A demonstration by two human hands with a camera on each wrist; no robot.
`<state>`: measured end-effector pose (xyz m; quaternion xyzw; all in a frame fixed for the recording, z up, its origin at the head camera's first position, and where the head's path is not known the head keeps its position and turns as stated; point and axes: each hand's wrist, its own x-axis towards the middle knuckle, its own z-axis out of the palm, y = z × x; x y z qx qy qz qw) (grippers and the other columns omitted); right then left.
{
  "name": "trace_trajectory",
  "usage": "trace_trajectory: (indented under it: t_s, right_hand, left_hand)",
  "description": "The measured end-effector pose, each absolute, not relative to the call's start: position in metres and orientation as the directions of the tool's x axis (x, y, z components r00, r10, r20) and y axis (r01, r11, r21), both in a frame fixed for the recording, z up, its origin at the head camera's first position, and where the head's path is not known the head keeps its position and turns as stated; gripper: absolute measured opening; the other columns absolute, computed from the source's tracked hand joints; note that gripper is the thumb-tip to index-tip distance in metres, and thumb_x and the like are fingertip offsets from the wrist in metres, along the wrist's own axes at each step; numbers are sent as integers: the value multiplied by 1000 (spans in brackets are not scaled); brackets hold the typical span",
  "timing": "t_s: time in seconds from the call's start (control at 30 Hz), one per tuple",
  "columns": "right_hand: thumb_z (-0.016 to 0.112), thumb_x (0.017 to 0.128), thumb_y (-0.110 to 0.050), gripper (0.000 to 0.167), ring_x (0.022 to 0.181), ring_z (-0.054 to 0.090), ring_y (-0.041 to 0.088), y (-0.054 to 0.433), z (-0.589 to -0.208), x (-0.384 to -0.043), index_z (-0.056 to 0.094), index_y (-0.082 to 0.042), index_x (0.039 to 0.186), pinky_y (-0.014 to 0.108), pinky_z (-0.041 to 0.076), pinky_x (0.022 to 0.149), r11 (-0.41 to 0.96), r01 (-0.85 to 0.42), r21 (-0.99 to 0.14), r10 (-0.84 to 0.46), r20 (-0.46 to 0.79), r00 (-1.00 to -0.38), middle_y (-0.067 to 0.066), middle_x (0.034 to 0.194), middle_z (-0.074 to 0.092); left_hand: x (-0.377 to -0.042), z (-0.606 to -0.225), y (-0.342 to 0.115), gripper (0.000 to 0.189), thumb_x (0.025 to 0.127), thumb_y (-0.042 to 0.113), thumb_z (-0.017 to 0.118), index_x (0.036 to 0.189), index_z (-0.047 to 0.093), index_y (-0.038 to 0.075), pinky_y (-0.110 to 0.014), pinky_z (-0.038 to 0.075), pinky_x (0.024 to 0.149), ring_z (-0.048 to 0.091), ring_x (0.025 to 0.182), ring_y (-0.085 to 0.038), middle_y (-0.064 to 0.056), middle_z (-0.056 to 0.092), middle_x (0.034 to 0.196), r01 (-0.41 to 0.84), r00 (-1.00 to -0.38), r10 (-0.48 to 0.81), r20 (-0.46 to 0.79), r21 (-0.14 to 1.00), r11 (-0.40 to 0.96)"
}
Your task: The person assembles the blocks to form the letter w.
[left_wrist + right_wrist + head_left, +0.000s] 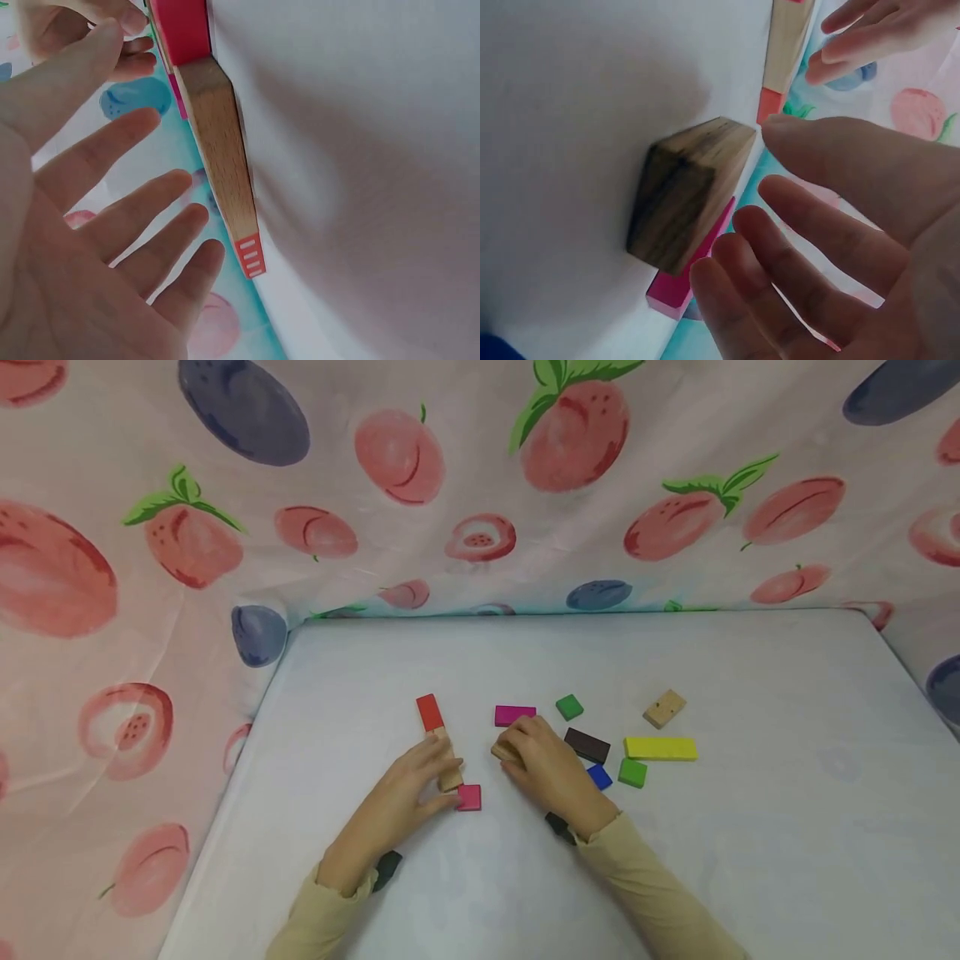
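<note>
My left hand (408,789), fingers spread, is beside a plain wooden block (450,768) standing in line between a red block (431,712) and a pink square block (469,797). In the left wrist view, those fingers (142,202) are apart from the wooden block (217,142). My right hand (543,764) is over a second wooden block (503,749), partly hidden by it in the head view. The right wrist view shows this dark-grained block (686,187) with the thumb and loosely bent fingers (769,247) close to its side. Behind it lies a magenta block (513,715).
Right of my right hand lie a dark brown block (587,745), a blue block (599,776), a long yellow block (661,748), a green block (633,772), another green block (569,707) and a wooden piece with dark dots (664,708). Fruit-print cloth (480,468) borders the white table (810,827).
</note>
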<state>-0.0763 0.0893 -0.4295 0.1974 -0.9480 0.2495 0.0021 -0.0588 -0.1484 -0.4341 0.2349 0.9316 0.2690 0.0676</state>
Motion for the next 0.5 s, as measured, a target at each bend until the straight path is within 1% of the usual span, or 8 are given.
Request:
trace_trajectory:
  t_s: [0.13,0.27,0.5]
  right_hand:
    - [77,87,-13,26,102,57,20,92,-430,-78,71,-6,111,35,56,88,809,-360,-464,-371,71,-926,6,109,64]
    - [77,88,-12,29,104,58,20,93,-431,-79,70,-5,114,36,55,91,809,-353,-470,-372,56,-927,7,111,65]
    - [76,88,-14,32,101,58,19,93,-432,-81,70,-6,118,34,55,91,819,-335,-465,-371,16,-929,7,111,66]
  left_hand:
    - [-57,-435,-146,46,83,31,81,126,70,18,-47,37,114,35,146,-26,-6,49,150,426,-862,506,-2,539,727]
    - [-57,-436,-143,43,83,30,81,123,71,18,-47,38,114,36,146,-26,-6,50,149,442,-850,527,-4,538,717]
    - [-57,-438,-141,36,84,28,81,118,73,18,-48,37,115,37,145,-27,-6,52,147,457,-845,535,1,520,721]
